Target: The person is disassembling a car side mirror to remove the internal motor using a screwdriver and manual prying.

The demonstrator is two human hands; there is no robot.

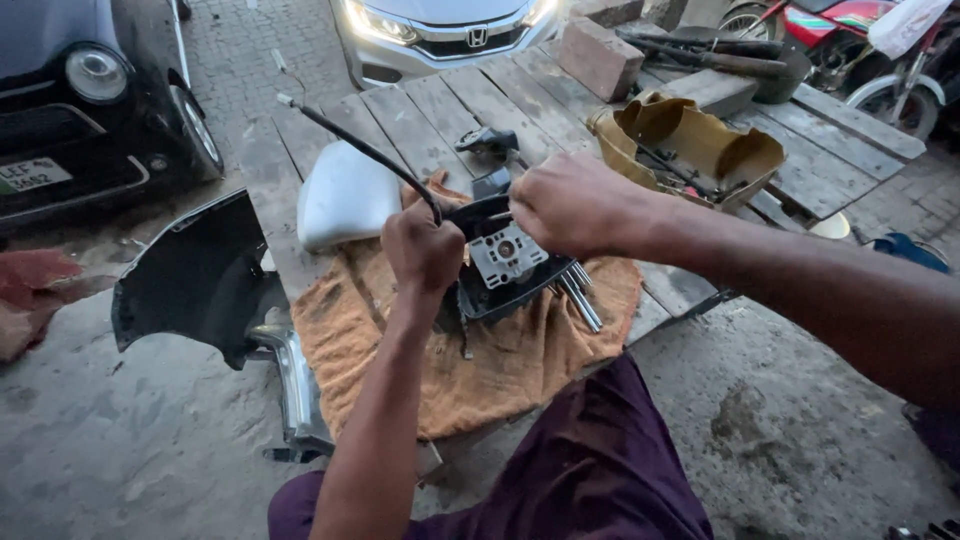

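The left hand [425,248] is clenched around the near end of a black cable [365,150], which runs up and away from the fist to a small pale tip; the fingers' undersides are hidden, so how the cable meets the part below cannot be made out. Just right of it, the right hand [572,205] is closed over the top of a dark mirror housing [500,285], knuckles up; what its fingertips pinch is hidden. Between and under the two hands sits the housing's grey motor plate [506,254], and silver rods [580,298] poke out toward the near right. All this rests on an orange cloth [480,370] that droops over the near edge of a plank table [450,105]. Beyond the left hand lies a white mirror cover [345,195]; beyond the right, a tan plastic shell [700,145]. Left of the left hand a black bumper piece [195,280] leans off the table's edge. The right forearm is cut off by the frame.
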